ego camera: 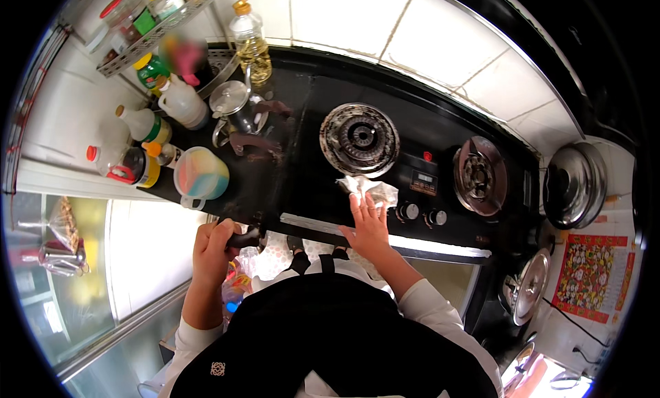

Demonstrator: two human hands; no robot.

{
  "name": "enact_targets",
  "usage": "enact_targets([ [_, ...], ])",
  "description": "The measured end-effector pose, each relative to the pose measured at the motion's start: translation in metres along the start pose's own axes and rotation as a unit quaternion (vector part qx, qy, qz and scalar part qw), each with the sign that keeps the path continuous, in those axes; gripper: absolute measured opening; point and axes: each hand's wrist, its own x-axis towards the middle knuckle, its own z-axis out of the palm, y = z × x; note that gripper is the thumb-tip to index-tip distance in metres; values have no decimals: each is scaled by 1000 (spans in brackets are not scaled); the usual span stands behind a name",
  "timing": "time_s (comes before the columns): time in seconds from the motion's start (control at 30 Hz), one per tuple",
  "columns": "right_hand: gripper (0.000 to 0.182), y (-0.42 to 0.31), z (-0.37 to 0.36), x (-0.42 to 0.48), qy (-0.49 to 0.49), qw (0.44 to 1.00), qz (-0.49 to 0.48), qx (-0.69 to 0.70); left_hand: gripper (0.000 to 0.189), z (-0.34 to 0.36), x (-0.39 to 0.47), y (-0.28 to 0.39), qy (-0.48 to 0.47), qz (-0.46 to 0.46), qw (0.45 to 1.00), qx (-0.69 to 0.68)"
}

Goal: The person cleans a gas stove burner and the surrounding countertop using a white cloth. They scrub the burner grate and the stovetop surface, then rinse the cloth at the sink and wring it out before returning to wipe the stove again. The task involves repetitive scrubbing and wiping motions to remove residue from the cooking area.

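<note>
My right hand [369, 227] presses a crumpled white cloth or paper wipe [375, 190] flat on the black gas cooktop [309, 186]. The wipe lies just in front of the left burner [362, 135], whose round metal drip tray is stained and bears no pan support. At the cooktop's left front, off the counter edge, my left hand [212, 246] grips a dark, curved object [246, 238]; its far side is hidden by the fingers. To the right of the wipe are two control knobs [409, 211] and a small display panel [424, 179].
The right burner [480, 176] has a brownish drip tray. On the left counter stand a steel pot [234, 106], a lidded plastic tub [201, 173], an oil bottle [252, 50] and several sauce bottles [144, 123]. Lidded metal pans [572, 184] sit at the right.
</note>
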Motion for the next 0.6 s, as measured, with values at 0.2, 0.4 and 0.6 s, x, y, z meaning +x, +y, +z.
enact_targets([
  [0.2,65,61,11,40,69,986,145,54,31,10,8,-4,3,13,1000,-25],
  [0.4,55,152,3,116,39,991,126,3,31,10,2,-1,-6,8,1000,-8],
  [0.6,57,190,27,133,48,977,208,-30,32,17,-6,7,51,10,999,-5],
])
